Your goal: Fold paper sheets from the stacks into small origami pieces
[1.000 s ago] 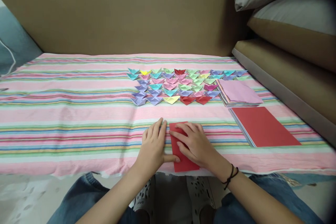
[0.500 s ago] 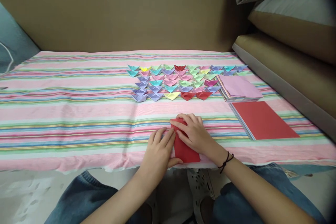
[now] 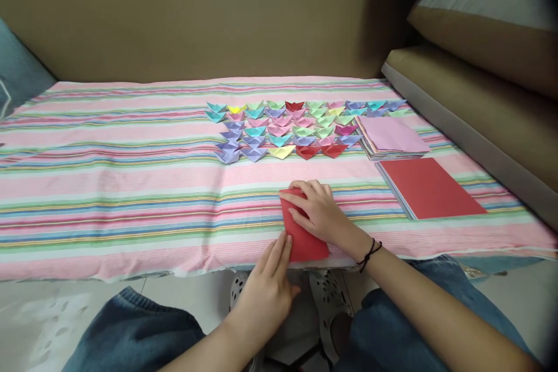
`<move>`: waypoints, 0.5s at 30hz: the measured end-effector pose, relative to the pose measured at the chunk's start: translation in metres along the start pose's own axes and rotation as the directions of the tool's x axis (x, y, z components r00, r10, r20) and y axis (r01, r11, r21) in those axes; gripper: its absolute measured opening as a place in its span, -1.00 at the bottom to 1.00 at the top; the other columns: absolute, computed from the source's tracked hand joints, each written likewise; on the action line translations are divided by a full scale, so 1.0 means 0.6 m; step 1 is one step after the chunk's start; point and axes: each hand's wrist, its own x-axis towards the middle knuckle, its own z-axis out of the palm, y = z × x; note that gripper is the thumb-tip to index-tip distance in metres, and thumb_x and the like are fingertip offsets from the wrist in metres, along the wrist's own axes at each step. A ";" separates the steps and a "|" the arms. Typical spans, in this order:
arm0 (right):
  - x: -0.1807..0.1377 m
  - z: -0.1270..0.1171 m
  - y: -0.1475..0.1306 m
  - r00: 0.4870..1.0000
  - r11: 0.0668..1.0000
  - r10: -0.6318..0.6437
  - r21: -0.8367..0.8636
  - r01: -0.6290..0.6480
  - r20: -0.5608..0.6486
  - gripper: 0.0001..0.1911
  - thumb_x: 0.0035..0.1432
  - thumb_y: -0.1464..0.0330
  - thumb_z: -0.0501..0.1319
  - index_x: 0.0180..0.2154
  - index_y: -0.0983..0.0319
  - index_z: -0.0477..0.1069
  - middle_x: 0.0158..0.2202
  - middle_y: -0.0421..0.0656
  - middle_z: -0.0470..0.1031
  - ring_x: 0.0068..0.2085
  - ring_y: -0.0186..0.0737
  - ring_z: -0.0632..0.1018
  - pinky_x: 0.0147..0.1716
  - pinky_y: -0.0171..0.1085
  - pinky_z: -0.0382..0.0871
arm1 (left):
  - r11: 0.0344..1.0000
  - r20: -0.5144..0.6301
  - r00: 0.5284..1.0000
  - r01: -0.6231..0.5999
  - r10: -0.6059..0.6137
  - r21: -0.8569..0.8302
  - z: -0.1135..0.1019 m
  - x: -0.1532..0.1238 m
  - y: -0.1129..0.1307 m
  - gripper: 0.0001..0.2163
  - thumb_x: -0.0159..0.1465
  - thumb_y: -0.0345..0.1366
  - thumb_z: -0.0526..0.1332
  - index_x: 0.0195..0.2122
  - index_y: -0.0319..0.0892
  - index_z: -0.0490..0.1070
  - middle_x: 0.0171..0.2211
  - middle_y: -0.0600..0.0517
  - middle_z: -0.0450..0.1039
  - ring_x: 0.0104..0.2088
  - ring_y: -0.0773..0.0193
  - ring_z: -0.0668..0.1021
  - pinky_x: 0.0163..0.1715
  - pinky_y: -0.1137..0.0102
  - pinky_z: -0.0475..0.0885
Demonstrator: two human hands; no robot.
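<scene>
A folded sheet of red paper (image 3: 307,241) lies at the front edge of the striped cloth. My right hand (image 3: 320,212) rests on its upper part with the fingers spread, pressing it down, and covers some of its top and right side. My left hand (image 3: 270,279) has its fingers stretched out, with the fingertips on the paper's left edge near the lower half. The left thumb sticks out below the paper, off the cloth's edge.
Rows of small folded paper boats (image 3: 279,131) stand beyond the hands. To the right are a stack of pink-topped paper (image 3: 394,133) and a stack with a red sheet on top (image 3: 436,189). Cushions (image 3: 471,93) border the right side of the striped cloth (image 3: 143,186).
My left hand has slid down the paper's left edge toward me, its thumb coming off the paper. My right hand stays on the upper part. The whole view has shifted slightly.
</scene>
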 end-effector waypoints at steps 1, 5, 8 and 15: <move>0.000 0.000 0.000 1.000 1.000 -0.001 -0.001 0.001 0.001 -0.62 0.27 0.31 0.02 0.10 0.10 0.33 0.08 -0.04 0.30 -0.03 -0.01 0.29 -0.15 -0.08 0.16 | 1.000 -0.022 1.000 -0.010 0.010 -0.007 -0.003 0.002 -0.003 -0.83 0.18 -0.31 0.26 -0.48 -0.30 0.50 0.09 -0.32 0.35 0.16 -0.12 0.34 0.03 0.11 0.41; 0.000 -0.003 -0.002 1.000 1.000 0.001 -0.013 -0.001 0.015 -0.60 0.26 0.30 0.03 0.12 0.11 0.31 0.08 -0.03 0.30 -0.03 0.00 0.29 -0.16 -0.08 0.16 | 0.995 -0.058 0.996 -0.074 0.070 -0.070 -0.030 0.023 -0.032 -0.83 0.24 -0.25 0.19 -0.34 -0.28 0.45 -0.13 -0.21 0.51 0.01 -0.03 0.48 -0.10 0.16 0.50; 0.001 -0.002 -0.004 1.000 1.000 0.009 -0.020 -0.009 0.021 -0.58 0.26 0.30 0.03 0.14 0.12 0.27 0.08 -0.02 0.31 -0.02 0.01 0.29 -0.16 -0.07 0.16 | 0.989 0.012 0.994 -0.102 0.104 -0.103 -0.046 0.041 -0.050 -0.84 0.27 -0.33 0.16 -0.18 -0.30 0.40 -0.23 -0.14 0.52 -0.12 0.04 0.52 -0.21 0.19 0.52; 0.004 -0.009 0.012 1.000 0.990 0.013 0.140 -0.015 0.011 -0.55 0.26 0.29 0.04 0.18 0.17 0.21 0.09 -0.02 0.33 0.04 -0.01 0.32 -0.08 -0.07 0.18 | 0.969 -0.005 0.969 -0.245 0.245 -0.013 -0.053 0.052 -0.057 -0.86 0.28 -0.51 0.06 -0.24 -0.31 0.41 -0.27 -0.15 0.51 -0.15 0.08 0.51 -0.22 0.23 0.48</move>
